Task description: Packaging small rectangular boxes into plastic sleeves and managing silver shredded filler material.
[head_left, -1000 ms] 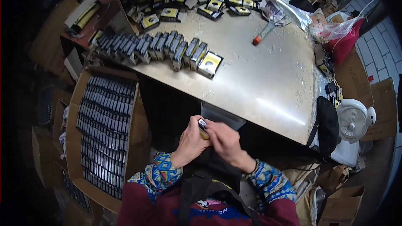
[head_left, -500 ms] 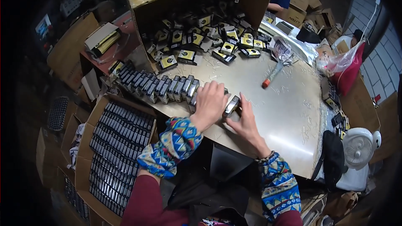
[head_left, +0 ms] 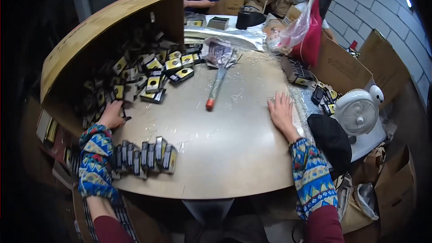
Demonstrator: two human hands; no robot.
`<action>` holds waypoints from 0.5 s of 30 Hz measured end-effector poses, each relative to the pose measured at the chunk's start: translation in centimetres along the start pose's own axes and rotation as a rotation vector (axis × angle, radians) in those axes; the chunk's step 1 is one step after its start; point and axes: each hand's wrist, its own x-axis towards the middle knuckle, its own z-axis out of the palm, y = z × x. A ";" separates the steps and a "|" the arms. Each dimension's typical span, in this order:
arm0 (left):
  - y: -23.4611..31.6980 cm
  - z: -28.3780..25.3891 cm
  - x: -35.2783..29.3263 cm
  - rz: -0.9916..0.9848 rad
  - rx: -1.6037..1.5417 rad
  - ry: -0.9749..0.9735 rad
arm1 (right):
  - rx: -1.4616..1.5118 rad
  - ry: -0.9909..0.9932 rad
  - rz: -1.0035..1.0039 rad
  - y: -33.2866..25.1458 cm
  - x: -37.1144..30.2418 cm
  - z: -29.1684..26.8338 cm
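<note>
I am reaching my left hand [head_left: 110, 116] into the mouth of the big cardboard box [head_left: 90, 27] lying on its side, where a heap of small black-and-yellow packets [head_left: 153, 74] is spilling out onto the table [head_left: 225, 153]. The fingers are curling loosely over the packets at the near edge of the heap, just ahead of my knuckles; whether they are already closing on one I cannot tell, since the shadow of the box is hiding the fingertips. My right hand [head_left: 281, 112] is lying flat and spread on the table, palm down, holding nothing, and is serving to steady me as I lean. Just behind my left wrist, toward my body, a row of packets [head_left: 144, 155] is standing on edge. To do this step well, I am judging that I should be taking packets from the loose outer rim of the heap rather than digging under it, so the pile is not sliding further, and keeping my sleeve clear of the standing row so it is not toppling. A red-tipped tool [head_left: 216, 90] is lying between my two hands, well beyond my reach line.
</note>
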 end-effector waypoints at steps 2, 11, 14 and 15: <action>1.5 -1.4 0.3 -0.039 0.048 -0.113 | 0.077 0.012 0.167 1.5 3.3 0.7; 7.2 -5.7 -4.1 0.042 0.170 -0.004 | 0.125 -0.134 -0.104 -9.9 11.3 5.7; 8.4 -6.4 -5.0 0.086 0.091 0.051 | 0.244 -0.169 -0.318 -12.4 10.8 6.0; 8.7 -6.6 -5.2 0.107 0.087 0.060 | 0.270 -0.191 -0.345 -12.8 10.8 5.8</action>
